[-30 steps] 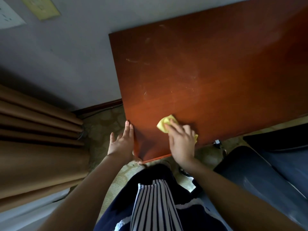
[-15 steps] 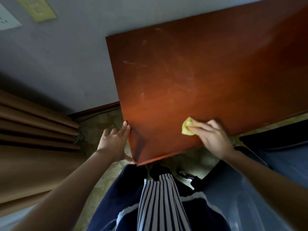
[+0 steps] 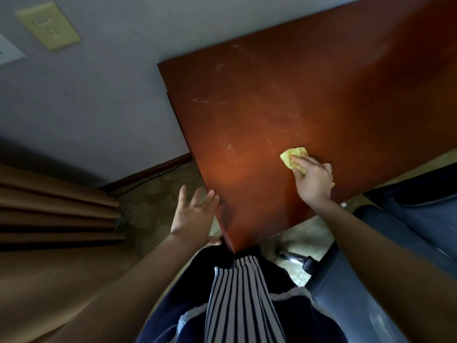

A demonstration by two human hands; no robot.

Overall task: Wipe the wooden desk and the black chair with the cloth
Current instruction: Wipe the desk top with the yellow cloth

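Cloth point(image 3: 294, 157) lies bunched on the desk point(image 3: 259, 115), near its front edge and well right of the near left corner. My right hand point(image 3: 312, 180) covers most of it, palm down, fingers point(image 3: 300, 160) pressing into the folds; this grip pins the cloth flat rather than pinching it. A yellow lobe sticks out beyond my fingertips toward the middle of the desk, and a small tip shows by my wrist.

My left hand point(image 3: 195, 214) is spread wide and holds nothing; it sits against the desk's left edge, just beside the near corner, seemingly as a brace.

I judge this to be the desk-wiping step, with much of the top not yet done: pale smears and scratch-like marks show farther in from the cloth, toward the wall. The next move calls for steady downward pressure and a stroke that carries the cloth across those marks. The chair point(image 3: 408, 243), right of the desk's front edge, comes after.
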